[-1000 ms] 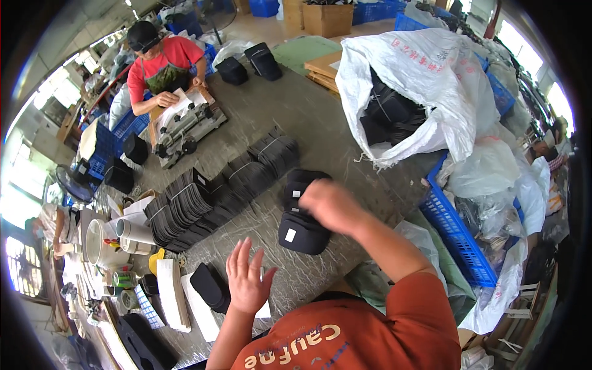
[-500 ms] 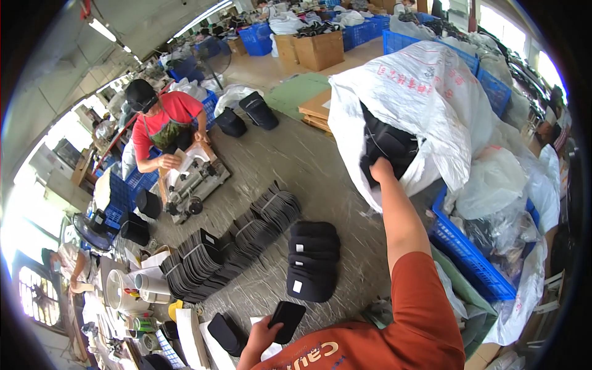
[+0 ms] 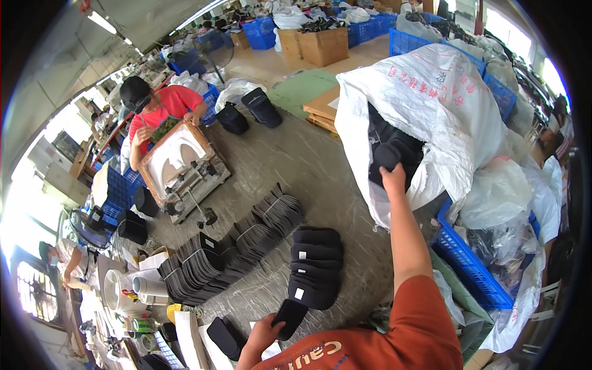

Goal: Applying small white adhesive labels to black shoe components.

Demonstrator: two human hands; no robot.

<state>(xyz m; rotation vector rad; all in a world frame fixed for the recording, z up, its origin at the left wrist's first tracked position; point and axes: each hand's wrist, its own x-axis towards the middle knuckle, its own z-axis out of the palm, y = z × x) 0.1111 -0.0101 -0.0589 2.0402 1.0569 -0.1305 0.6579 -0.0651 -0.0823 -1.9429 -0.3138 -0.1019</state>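
The right hand [image 3: 393, 177] was clenched on a black cap piece [image 3: 387, 156] inside the mouth of the big white sack [image 3: 431, 98] (red printing across its upper side); the left hand [image 3: 264, 333] gripped a flat black piece [image 3: 290, 316] low by the floor; the step looked like pulling stock from the sack, and drawing it clear toward the stack of black caps [image 3: 314, 266] on the floor seemed next; blue crates [image 3: 468, 265] stood beside the sack, brown cartons [image 3: 322, 44] beyond.

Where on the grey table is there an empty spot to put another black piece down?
Bare grey table lies between the white sack and the fanned black stacks. A smaller patch lies right of the black pile. The left end is crowded with stacks and cups.
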